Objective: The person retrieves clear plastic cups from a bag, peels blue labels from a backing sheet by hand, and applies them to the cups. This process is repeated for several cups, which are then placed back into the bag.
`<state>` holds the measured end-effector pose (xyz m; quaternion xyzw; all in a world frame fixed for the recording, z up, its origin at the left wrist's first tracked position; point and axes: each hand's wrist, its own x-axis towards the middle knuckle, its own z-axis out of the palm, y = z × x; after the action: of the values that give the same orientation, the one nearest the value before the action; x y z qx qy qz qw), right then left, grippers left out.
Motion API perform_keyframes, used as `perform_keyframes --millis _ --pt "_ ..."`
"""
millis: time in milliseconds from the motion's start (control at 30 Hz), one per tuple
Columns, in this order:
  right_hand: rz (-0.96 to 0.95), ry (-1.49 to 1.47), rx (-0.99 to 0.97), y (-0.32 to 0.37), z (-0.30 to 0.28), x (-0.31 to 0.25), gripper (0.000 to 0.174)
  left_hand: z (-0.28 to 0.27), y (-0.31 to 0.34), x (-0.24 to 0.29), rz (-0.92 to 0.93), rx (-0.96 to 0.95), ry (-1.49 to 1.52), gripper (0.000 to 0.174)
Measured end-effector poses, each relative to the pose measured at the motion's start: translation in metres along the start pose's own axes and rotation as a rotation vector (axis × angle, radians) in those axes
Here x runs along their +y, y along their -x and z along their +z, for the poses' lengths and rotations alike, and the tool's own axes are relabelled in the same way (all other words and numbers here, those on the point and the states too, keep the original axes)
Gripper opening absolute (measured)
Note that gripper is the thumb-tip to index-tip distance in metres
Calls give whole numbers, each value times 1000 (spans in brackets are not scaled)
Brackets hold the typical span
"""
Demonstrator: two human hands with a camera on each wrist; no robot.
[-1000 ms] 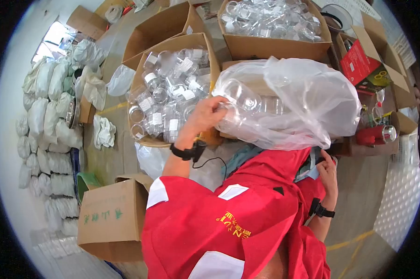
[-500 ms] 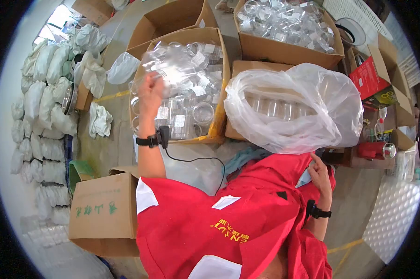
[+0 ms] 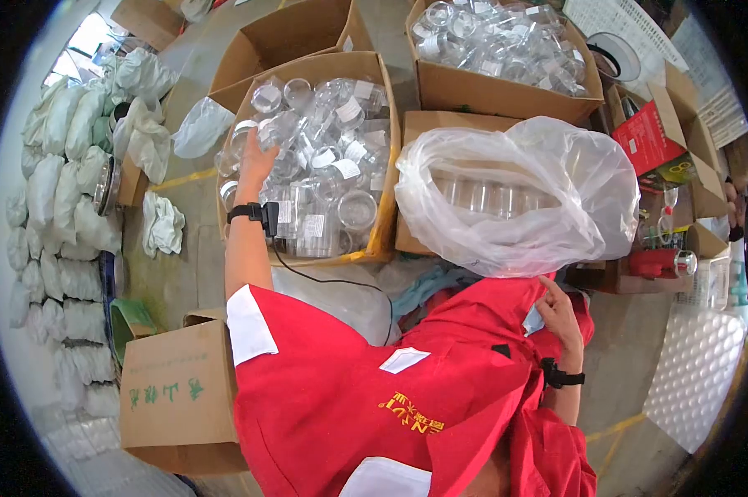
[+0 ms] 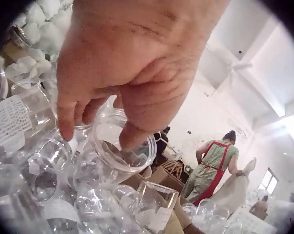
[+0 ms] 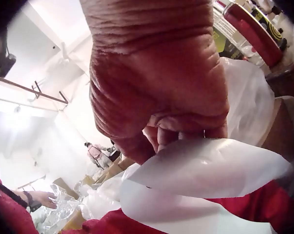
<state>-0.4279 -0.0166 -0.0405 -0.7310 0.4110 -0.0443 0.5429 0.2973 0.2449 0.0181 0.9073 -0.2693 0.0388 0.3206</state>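
Observation:
Over the cardboard box [image 3: 382, 166] full of clear plastic jars [image 3: 307, 149], my left hand [image 3: 256, 157] reaches down at the far left side. In the left wrist view its thumb overlaps the round mouth of a clear jar [image 4: 100, 146], with the fingers spread at the jar's left. A labelled jar [image 4: 12, 122] lies just beyond those fingers. Beside the red apron [image 3: 415, 364], my right hand [image 3: 560, 315] stays low near a translucent plastic bag [image 3: 506, 240]. Its fingertips are hidden behind a white sheet-like piece [image 5: 210, 168] in the right wrist view.
The bag's mouth shows a row of clear jars [image 3: 494, 197] inside. Another jar-filled box [image 3: 506, 87] stands behind, beside an open box [image 3: 283, 37]. A closed carton [image 3: 179, 398] is at left, and a red flask [image 3: 662, 263] at right. Another person [image 4: 212, 168] stands farther off.
My left hand has moved left from the bag's mouth, where it was at clear jars, to the jar box. The bag's mouth now shows more openly. My right hand stays about where it was.

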Motion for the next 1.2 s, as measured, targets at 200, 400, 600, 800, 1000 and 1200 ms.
perform_keyframes --millis 200,400,600,800,1000,1200 --pt "-20 12 -12 -1 1 -7 57 8 5 -26 157 103 -281 55" --pt "-14 38 13 3 -2 -11 56 14 6 -2 21 85 -531 23" --pt "-26 33 31 6 -1 -12 55 -2 -27 12 52 146 -565 18" --pt "-151 111 43 3 -1 -27 54 10 -59 14 426 241 -345 41" --pt "-61 50 -4 5 -3 -41 54 50 98 192 506 -256 36 50" --pt "-80 69 -14 1 -12 -57 56 193 227 255 973 -403 -26 49"
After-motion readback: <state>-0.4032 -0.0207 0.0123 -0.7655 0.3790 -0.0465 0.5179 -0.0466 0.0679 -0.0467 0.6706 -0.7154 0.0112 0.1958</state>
